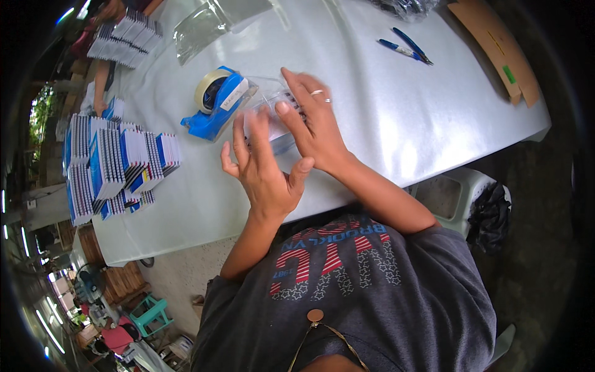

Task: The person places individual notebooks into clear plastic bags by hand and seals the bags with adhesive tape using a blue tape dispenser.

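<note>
A spiral-bound notebook bundle (280, 129) in clear plastic lies on the table in front of me, largely covered by my hands. My left hand (263, 167) is over its near left side, fingers spread and fingertips smeared by motion. Along its right side lies my right hand (316, 124), fingers stretched out, with rings on one finger. Neither hand is visibly closed around the bundle. Just beyond my left hand stands a blue tape dispenser (201, 125) with a roll of clear tape (211, 90).
Stacks of blue-and-white spiral notebooks (111, 161) stand at the left edge, another pile (127, 37) behind them beside a co-worker's arm (101, 87). Clear plastic sleeves (201, 31) lie at the back. Two blue pens (406, 48) and a cardboard piece (496, 49) are farther right.
</note>
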The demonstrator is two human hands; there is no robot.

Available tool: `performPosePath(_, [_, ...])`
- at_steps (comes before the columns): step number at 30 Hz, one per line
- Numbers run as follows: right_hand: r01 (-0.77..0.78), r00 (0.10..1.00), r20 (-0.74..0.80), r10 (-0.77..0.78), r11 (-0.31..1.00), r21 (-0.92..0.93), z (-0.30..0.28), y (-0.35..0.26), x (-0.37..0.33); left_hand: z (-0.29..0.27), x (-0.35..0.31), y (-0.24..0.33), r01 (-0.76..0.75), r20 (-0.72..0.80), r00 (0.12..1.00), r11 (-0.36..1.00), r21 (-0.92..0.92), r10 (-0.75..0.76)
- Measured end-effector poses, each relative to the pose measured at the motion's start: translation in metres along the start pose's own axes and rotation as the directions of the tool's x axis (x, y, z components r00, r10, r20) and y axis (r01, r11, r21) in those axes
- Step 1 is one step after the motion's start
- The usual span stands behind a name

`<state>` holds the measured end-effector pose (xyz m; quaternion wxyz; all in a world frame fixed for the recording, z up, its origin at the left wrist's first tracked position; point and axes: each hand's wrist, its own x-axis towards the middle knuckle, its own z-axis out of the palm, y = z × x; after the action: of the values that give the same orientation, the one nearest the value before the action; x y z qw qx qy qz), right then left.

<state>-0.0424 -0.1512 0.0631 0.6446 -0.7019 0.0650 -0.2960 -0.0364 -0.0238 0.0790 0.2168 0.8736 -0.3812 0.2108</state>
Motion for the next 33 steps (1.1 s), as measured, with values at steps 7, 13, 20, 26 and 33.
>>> performPosePath(7, [0.465,0.884,0.226,-0.409,0.726,-0.507,-0.009,-0.012,-0.038,-0.006,0.0,-0.001,0.068,0.011,0.998,0.927,-0.369,-0.069])
performPosePath(13, [0.583,0.806,0.304,-0.507,0.598,-0.55,-0.009,-0.011,-0.034,-0.013,0.024,-0.016,0.104,-0.121,0.963,0.744,-0.661,-0.242])
performPosePath(20, [0.572,0.818,0.327,-0.474,0.608,-0.55,-0.011,-0.02,-0.031,-0.034,0.087,-0.059,0.213,0.169,0.974,0.86,-0.464,-0.15])
performPosePath(26, [0.608,0.794,0.35,-0.498,0.614,-0.504,-0.012,-0.023,-0.027,-0.022,0.083,-0.058,0.316,0.237,0.948,0.537,-0.782,-0.212])
performPosePath(33, [0.567,0.821,0.385,-0.422,0.528,-0.632,-0.001,-0.022,-0.029,-0.013,0.042,-0.027,-0.031,-0.141,0.989,0.899,-0.436,-0.034])
